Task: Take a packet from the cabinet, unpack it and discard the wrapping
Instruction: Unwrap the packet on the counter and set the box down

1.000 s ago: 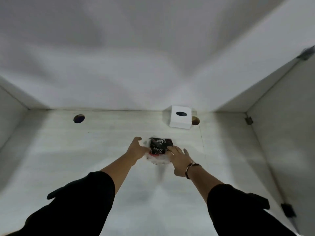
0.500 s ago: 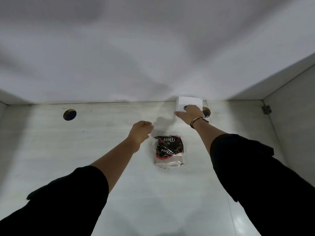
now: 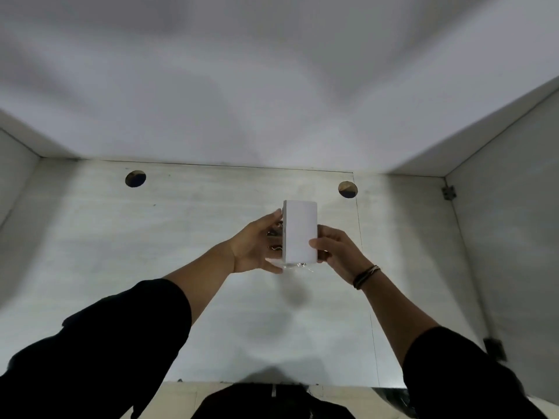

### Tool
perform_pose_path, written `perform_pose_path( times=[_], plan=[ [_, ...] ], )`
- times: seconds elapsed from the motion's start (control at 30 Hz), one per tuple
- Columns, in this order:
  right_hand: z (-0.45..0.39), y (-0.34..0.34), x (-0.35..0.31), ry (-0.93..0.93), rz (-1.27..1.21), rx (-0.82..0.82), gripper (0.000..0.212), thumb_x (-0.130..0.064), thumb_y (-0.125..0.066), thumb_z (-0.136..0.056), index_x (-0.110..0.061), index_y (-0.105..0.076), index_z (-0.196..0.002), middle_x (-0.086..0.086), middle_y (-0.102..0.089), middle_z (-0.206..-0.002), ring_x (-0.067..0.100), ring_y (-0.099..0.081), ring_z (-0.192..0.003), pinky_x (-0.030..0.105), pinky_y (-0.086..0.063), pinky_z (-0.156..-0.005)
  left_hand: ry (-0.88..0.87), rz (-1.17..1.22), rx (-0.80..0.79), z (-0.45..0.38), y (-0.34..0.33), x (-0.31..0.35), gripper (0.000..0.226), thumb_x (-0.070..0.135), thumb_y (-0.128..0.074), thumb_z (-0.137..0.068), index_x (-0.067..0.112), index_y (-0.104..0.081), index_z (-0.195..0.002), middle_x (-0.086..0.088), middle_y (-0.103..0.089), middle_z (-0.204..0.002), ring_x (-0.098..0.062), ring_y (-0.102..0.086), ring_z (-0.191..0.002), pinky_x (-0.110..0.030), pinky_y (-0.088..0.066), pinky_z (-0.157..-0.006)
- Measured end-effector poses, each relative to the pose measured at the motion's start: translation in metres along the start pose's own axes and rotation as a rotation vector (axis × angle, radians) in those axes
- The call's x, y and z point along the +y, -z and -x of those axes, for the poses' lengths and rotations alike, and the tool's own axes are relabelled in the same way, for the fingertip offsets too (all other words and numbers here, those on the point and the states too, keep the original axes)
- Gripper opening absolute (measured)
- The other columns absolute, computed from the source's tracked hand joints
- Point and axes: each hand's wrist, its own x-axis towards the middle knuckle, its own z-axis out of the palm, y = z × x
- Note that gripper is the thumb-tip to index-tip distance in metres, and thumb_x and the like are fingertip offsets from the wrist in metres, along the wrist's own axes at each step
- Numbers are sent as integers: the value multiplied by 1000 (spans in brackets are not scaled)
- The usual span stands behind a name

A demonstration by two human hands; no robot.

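White card fills the middle of the head view: a plain white box (image 3: pixel 300 231), upright with its blank face toward the camera, is held up between both hands inside the cabinet (image 3: pixel 90 237). The left hand (image 3: pixel 257 244) is cupped against the box's left edge, fingers spread along that side and thumb low near the bottom corner. The right hand (image 3: pixel 335 247) grips the right edge, thumb on the front face and fingers wrapped behind; a dark bracelet (image 3: pixel 366 276) circles that wrist. Both hands are closed on the box, neither spread wide.

Behind the box and mostly hidden by it sits the packet (image 3: pixel 276 235): a sliver of dark print shows at the box's left edge, and a scrap of clear wrapping (image 3: pixel 298 266) pokes out below the bottom edge. Whether the left fingers also pinch the packet cannot be told.

Pale, faintly grained board forms the cabinet's back panel, with two round holes, one to the left (image 3: pixel 135 178) and one to the right (image 3: pixel 348 189) above the box. A small hinge (image 3: pixel 448 192) sits on the right side wall. Black sleeves (image 3: pixel 99 343) cover both upper arms.
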Motion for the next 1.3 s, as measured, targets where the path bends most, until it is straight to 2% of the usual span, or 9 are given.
perform_pose_path(
  times=[0.17, 0.4, 0.5, 0.7, 0.83, 0.97, 1.03, 1.2, 1.3],
  plan=[
    [41, 2, 12, 31, 264, -118, 45, -34, -71, -69, -9, -69, -105, 5, -66, -106, 18, -56, -88, 29, -47, -79, 72, 232, 86, 26, -30, -38, 82, 64, -73, -76, 17, -58, -142, -18, -51, -130, -47, -61, -115, -65, -50, -94],
    [69, -12, 17, -179, 111, 13, 77, -80, -67, -73, -10, -79, -104, 10, -78, -108, 34, -69, -96, 46, -55, -100, -48, 116, 199, 40, -62, -78, 71, 49, -82, -72, 18, -64, -133, -16, -66, -124, -44, -73, -102, -61, -56, -93],
    [73, -14, 20, -151, -44, 40, 65, -59, -76, -78, -5, -76, -116, 18, -74, -123, 40, -63, -124, 53, -45, -113, -113, 76, 177, 42, -71, -82, 62, 47, -81, -76, 25, -65, -132, -13, -65, -130, -39, -73, -104, -58, -57, -93],
    [74, -12, 39, -173, -259, 44, 47, -35, -70, -87, -4, -72, -122, 16, -73, -127, 32, -65, -124, 45, -49, -110, -143, -33, 155, 35, -64, -78, 42, 36, -73, -91, 41, -63, -132, -11, -57, -144, -45, -64, -122, -61, -52, -100],
    [72, -20, 49, -203, -241, 65, 43, -35, -70, -86, -7, -73, -119, 17, -72, -128, 28, -68, -116, 40, -54, -99, -130, -40, 136, 30, -51, -88, 49, 39, -75, -88, 39, -62, -135, -12, -57, -145, -47, -63, -123, -62, -51, -101],
    [71, -3, 57, -230, -479, 182, 46, -39, -67, -83, -14, -69, -121, 11, -74, -117, 28, -68, -113, 49, -50, -103, -151, 147, 142, 33, -32, -89, 89, 51, -87, -63, 15, -59, -140, -19, -64, -136, -36, -67, -112, -55, -56, -91],
    [73, 7, 60, -225, -508, 183, 41, -41, -66, -84, -18, -70, -118, 5, -74, -105, 20, -70, -97, 43, -52, -94, -162, 168, 100, 37, -28, -84, 80, 41, -84, -66, 13, -60, -137, -15, -69, -127, -32, -70, -106, -51, -58, -86],
    [75, 16, 70, -402, -353, 106, 86, -68, -85, -61, -25, -67, -133, 6, -71, -133, 25, -64, -125, 52, -48, -110, -83, 285, 214, 34, -20, -97, 49, 20, -53, -68, 8, -65, -114, -16, -71, -99, -33, -65, -88, -40, -54, -77],
    [78, 23, 80, -504, -364, 80, 59, -48, -82, -80, -18, -66, -129, 8, -77, -118, 30, -67, -119, 56, -45, -112, -48, 182, 371, 33, -8, -111, 55, 5, -48, -74, 12, -62, -126, -19, -65, -114, -37, -61, -99, -41, -53, -81]
  ],
)
